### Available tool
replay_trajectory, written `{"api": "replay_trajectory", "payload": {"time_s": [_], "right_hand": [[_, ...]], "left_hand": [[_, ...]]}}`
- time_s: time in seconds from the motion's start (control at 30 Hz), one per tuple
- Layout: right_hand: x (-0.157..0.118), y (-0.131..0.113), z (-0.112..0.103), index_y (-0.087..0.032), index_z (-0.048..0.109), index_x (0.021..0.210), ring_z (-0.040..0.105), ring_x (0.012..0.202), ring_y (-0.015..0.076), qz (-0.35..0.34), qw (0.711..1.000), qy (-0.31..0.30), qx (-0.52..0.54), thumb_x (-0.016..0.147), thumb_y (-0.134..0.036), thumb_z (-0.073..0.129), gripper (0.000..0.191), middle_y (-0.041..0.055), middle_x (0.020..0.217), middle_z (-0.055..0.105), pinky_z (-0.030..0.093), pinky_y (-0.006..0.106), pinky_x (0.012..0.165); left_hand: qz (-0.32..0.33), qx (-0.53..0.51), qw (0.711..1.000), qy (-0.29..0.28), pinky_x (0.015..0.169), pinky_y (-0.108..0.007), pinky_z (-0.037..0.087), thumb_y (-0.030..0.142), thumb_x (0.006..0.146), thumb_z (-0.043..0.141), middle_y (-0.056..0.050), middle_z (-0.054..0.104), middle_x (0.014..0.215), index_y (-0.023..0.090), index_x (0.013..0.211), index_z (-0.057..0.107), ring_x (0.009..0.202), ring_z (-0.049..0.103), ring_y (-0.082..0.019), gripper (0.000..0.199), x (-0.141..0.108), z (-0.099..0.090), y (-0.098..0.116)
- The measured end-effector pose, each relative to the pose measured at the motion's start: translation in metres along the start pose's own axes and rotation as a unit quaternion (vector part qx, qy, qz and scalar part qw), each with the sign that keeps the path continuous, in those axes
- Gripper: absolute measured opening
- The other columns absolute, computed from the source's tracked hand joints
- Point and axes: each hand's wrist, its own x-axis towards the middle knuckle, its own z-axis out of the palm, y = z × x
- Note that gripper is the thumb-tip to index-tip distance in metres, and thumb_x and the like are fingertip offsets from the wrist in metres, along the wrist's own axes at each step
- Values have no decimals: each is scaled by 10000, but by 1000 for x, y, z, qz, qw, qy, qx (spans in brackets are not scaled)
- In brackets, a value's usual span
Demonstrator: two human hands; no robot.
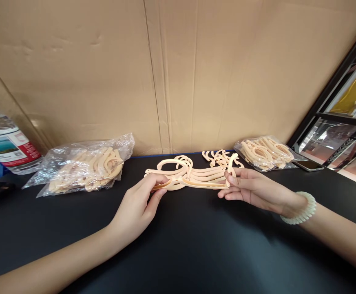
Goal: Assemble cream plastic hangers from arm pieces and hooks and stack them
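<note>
A peach-coloured plastic hanger (196, 184) is held level above the black table between both hands. My left hand (144, 196) pinches its left arm between thumb and fingers. At its right end my right hand (246, 188) is closed on a small curved piece (232, 165), which stands upright against the hanger's tip. Behind the held hanger lies a stack of similar hangers (208, 173) with round hooks. Farther back sits a loose pile of small curved pieces (217, 157).
Clear plastic bags of peach parts lie at the left (86, 167) and right (265, 153). A large labelled bottle (8, 145) stands far left. A phone (309, 164) rests by the black shelf (346, 118). Cardboard (178, 73) rises behind the table (178, 245).
</note>
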Motion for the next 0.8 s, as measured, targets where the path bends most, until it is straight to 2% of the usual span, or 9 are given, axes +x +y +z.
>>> {"api": "replay_trajectory", "payload": {"time_s": [0.13,0.33,0.53,0.8], "right_hand": [[0,0,2,-169,597,809,710,840,162,-22,1000,10,-10,808,-326,755,223,15,821,676,582,273,811],[-1,2,12,-185,583,839,690,770,152,-81,995,45,-49,806,-380,748,258,1,787,653,587,294,770],[-2,3,22,-198,548,813,684,698,153,-110,990,59,-68,790,-409,753,295,-3,726,661,586,304,719],[0,7,20,-205,511,829,672,648,149,-135,985,63,-86,827,-408,717,289,-1,676,671,566,293,663]], "left_hand": [[0,1,1000,2,788,-290,522,257,941,465,-18,662,968,233,996,533,889,653,-184,91,0,1,-1],[-13,12,1000,0,693,-265,500,273,938,441,-11,665,912,242,976,543,809,642,-179,113,-1,1,-2],[4,19,1000,13,622,-232,453,233,934,422,13,623,815,237,933,541,679,576,-142,119,0,-1,0],[-9,3,1000,5,575,-222,443,239,938,420,27,640,776,246,982,591,626,578,-140,177,3,-3,6]]}}
